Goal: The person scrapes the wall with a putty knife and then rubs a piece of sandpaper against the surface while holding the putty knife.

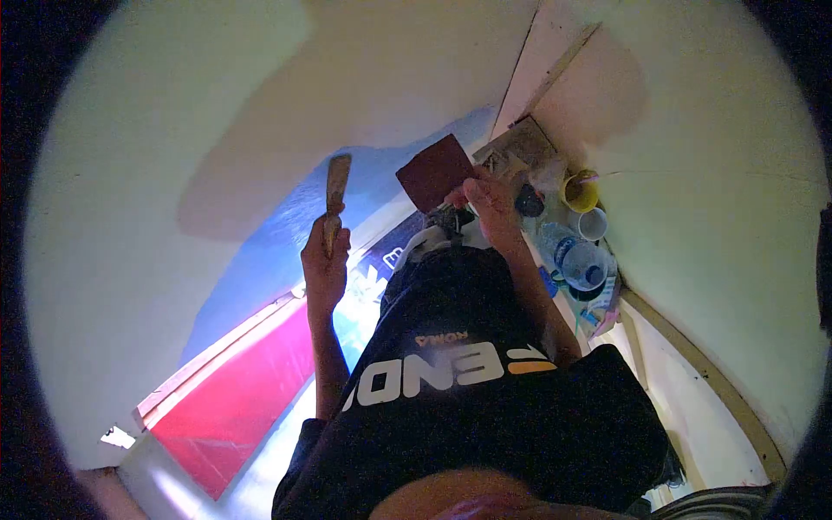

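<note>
My left hand (326,264) is closed around the handle of a putty knife (339,184), which points upward with its blade near the blue patch of the wall (295,212). In my right hand (492,204) is a dark reddish-brown square sheet (435,172), pinched at its right edge and held in front of my body. The two held things are apart from each other. What the underside of the sheet touches is hidden.
On a ledge at the right stand a yellow cup (580,191), a white cup (593,224), a clear plastic container (583,266) and a dark lump (529,200). A red panel (234,390) lies at lower left. A wooden strip (711,381) borders the right wall.
</note>
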Action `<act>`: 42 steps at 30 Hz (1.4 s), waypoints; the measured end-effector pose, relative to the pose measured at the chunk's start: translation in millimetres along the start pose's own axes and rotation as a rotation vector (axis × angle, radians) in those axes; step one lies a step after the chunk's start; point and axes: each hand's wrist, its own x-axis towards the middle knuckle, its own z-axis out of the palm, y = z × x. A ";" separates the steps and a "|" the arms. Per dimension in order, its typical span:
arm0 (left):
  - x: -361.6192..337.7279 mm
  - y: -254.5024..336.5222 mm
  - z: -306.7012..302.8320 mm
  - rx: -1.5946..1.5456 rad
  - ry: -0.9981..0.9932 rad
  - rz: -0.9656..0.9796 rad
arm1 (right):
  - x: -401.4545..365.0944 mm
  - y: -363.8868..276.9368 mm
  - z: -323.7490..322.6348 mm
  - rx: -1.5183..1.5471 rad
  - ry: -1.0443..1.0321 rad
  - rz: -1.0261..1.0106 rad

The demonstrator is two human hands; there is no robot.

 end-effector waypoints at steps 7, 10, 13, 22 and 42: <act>17.0 15.6 2.7 0.160 0.017 0.030 | -5.2 3.5 -4.1 -0.546 0.167 -0.269; 17.5 20.4 0.7 0.209 0.022 0.064 | -11.1 0.6 -5.1 -0.642 0.239 -0.241; 14.5 30.2 3.3 0.187 0.000 -0.029 | -8.1 -0.4 -5.7 -0.677 0.250 -0.264; 7.4 18.5 8.5 0.168 0.041 -0.041 | 5.5 -6.1 -7.1 -0.413 0.143 -0.370; 5.2 46.0 21.0 0.226 0.094 -0.050 | 11.6 -11.2 -4.3 -0.550 0.085 -0.410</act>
